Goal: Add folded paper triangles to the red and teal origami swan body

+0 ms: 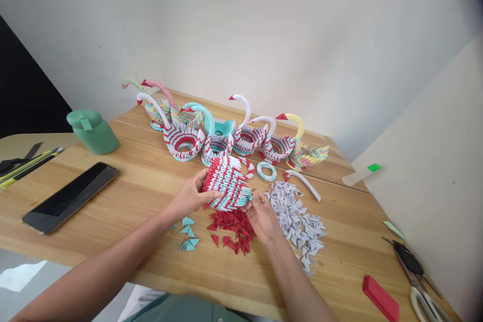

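A round body of folded paper pieces (228, 181), in red, white and teal rows, is held up above the wooden table (151, 196). My left hand (194, 193) grips its left side, thumb across the front. My right hand (262, 214) is at its lower right edge, fingers pinched by a teal piece; whether they hold that piece or the edge is too small to tell. Below lie a pile of red paper triangles (234, 229) and a few teal triangles (189, 244). To the right spreads a large pile of pale grey-white triangles (296, 216).
Several paper swans (184, 141) stand behind. A paper ring (266, 171) and a white paper neck (305, 183) lie in front of them. A phone (71, 196) and green bottle (93, 132) are at left; a red box (380, 298) and scissors (422, 297) at right.
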{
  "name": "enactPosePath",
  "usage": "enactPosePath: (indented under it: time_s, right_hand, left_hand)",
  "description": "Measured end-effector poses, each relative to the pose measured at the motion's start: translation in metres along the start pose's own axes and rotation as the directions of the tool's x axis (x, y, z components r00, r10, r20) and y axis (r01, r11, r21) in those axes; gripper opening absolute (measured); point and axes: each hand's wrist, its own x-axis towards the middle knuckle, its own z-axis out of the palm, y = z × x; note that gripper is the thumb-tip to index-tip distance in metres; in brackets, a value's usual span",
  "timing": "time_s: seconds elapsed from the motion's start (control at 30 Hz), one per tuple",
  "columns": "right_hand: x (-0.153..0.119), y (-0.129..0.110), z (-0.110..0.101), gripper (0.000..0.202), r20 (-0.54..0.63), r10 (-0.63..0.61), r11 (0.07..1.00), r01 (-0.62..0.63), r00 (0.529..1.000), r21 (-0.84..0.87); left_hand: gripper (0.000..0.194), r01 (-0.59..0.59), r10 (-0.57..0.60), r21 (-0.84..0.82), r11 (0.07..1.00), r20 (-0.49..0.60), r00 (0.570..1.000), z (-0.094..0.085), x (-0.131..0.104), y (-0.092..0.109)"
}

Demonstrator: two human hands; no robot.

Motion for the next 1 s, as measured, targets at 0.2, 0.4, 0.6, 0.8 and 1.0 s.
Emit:
enactPosePath:
  time_s: [0.2, 0.4, 0.6, 0.8, 1.0]
  right_hand:
    - [-0.001, 0.003, 0.001, 0.033, -0.004, 0.011, 0.999, -0.010, 1.000, 0.031]
    - [-0.001, 0.005, 0.004, 0.032, -0.015, 0.007, 0.996, -0.006, 1.000, 0.091]
    - [-0.001, 0.007, 0.009, 0.030, -0.085, 0.000, 0.990, 0.012, 0.996, 0.137]
    - [-0.001, 0.008, 0.010, 0.033, -0.104, -0.006, 0.994, 0.018, 0.995, 0.108]
    - [0.000, 0.010, 0.010, 0.036, -0.153, -0.072, 0.996, 0.080, 0.986, 0.049]
  left_hand:
    - [0.059, 0.004, -0.004, -0.030, 1.000, -0.002, 1.000, 0.000, 0.000, -0.003]
    - [0.059, 0.004, -0.004, -0.033, 0.999, -0.005, 1.000, 0.001, 0.001, -0.005]
    - [0.057, -0.017, 0.017, -0.032, 0.999, -0.003, 1.000, 0.002, 0.001, -0.011]
    - [0.056, -0.038, 0.038, -0.032, 0.999, 0.008, 0.999, 0.004, 0.001, -0.013]
    - [0.059, -0.059, 0.060, -0.009, 0.998, 0.007, 0.998, 0.004, 0.000, -0.016]
